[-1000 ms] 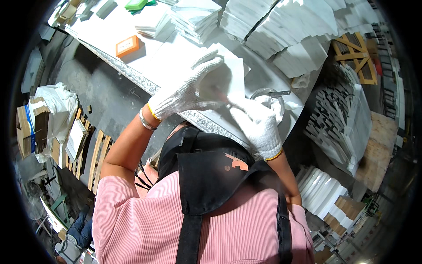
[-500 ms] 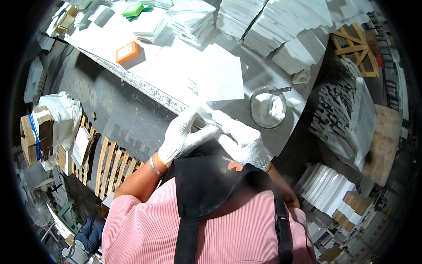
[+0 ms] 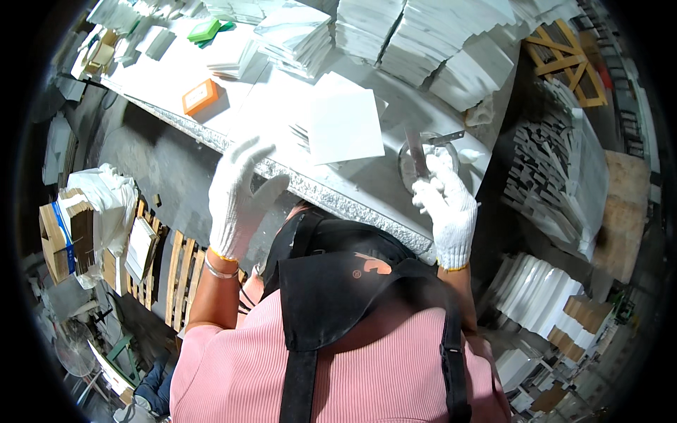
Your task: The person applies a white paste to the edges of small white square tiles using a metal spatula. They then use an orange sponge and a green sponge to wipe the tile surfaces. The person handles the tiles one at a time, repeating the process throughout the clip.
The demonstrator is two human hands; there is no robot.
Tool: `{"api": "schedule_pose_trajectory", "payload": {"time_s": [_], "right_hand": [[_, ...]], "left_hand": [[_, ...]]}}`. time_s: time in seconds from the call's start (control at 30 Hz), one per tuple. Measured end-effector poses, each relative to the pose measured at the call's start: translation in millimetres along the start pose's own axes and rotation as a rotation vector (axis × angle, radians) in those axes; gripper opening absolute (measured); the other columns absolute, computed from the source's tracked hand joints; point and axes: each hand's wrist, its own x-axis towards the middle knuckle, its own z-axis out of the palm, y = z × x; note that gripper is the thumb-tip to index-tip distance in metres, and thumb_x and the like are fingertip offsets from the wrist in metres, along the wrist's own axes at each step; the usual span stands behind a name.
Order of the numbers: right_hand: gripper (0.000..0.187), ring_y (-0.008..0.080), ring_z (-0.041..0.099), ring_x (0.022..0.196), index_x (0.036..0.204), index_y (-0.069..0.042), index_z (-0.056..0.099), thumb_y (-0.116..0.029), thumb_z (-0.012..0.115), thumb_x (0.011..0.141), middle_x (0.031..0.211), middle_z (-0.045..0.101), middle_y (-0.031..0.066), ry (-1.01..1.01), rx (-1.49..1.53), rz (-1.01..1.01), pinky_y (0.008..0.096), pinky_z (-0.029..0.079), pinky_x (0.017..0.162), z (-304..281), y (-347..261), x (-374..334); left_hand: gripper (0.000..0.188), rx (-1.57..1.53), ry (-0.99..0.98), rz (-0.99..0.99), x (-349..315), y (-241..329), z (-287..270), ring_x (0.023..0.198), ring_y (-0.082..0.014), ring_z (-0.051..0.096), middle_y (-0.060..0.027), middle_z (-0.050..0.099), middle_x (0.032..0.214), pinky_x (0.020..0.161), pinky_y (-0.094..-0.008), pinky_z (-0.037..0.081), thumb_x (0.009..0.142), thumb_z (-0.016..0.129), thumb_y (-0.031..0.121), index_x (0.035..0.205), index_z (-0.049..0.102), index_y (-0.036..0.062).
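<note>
My left hand (image 3: pixel 243 197), in a white knit glove, hovers over the near table edge with its fingers spread and nothing in it. My right hand (image 3: pixel 451 215), gloved the same way, is at the near side of a round clear bowl (image 3: pixel 403 169) of white material. Its fingers are closed round a flat grey-brown strip (image 3: pixel 416 151), scraper-like, pointing up over the bowl. A second metal strip with holes (image 3: pixel 451 137) lies across the bowl's rim. Left of the bowl, a square white tile (image 3: pixel 345 127) rests on top of other tiles.
The white table (image 3: pixel 395 190) has a rough, chipped front edge. Tile stacks (image 3: pixel 293 35) and larger slab stacks (image 3: pixel 451 42) stand at the back. An orange box (image 3: pixel 200 97) and a green block (image 3: pixel 204 29) sit on the left. Wooden pallets (image 3: pixel 185 282) lie on the floor.
My hands, together in front of my chest before, have parted. The left moved left and spread its fingers; the right moved right to the bowl, where the grey-brown strip now shows in it.
</note>
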Motion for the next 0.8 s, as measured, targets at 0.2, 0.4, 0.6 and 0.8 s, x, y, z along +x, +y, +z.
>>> {"api": "schedule_pose_trajectory", "payload": {"time_s": [0.2,0.4,0.6,0.8], "right_hand": [[0.031,0.0107,0.067,0.076,0.126,-0.005,0.067,-0.006,0.065,0.095,0.095,0.07,0.006,-0.138,0.16,0.098,0.0245,0.054,0.067,16.2,16.4,50.0],[0.032,0.0107,0.067,0.081,0.127,-0.008,0.068,-0.005,0.065,0.095,0.105,0.073,0.0044,-0.231,0.516,0.076,0.0239,0.054,0.066,47.1,45.6,78.6],[0.034,0.0117,0.067,0.088,0.127,-0.004,0.067,0.002,0.062,0.094,0.117,0.071,0.0075,-0.367,0.866,0.152,0.0237,0.056,0.073,55.2,65.2,77.9],[0.037,0.014,0.068,0.094,0.132,-0.002,0.062,0.003,0.058,0.096,0.106,0.069,0.0045,-0.469,1.101,0.288,0.0285,0.059,0.083,52.1,63.7,62.1]], "left_hand": [[0.1,0.165,-0.077,0.344,56.7,30.3,25.8,0.144,-0.0409,0.038,-0.0207,0.042,0.154,0.115,-0.0526,0.035,0.061,0.092,0.037,0.147,0.048,0.0098],[0.093,0.138,-0.106,0.49,78.3,28.2,65.9,0.138,-0.0436,0.043,-0.0211,0.047,0.147,0.113,-0.0542,0.036,0.062,0.091,0.035,0.14,0.052,0.0041],[0.091,0.023,-0.059,0.548,76.6,28.7,69.7,0.133,-0.045,0.045,-0.0236,0.049,0.141,0.11,-0.0546,0.039,0.063,0.092,0.027,0.139,0.05,0.0005],[0.094,0.057,-0.06,0.56,80.0,26.8,67.2,0.132,-0.0436,0.047,-0.0215,0.05,0.14,0.11,-0.0543,0.04,0.06,0.094,0.027,0.139,0.05,0.0032]]}}
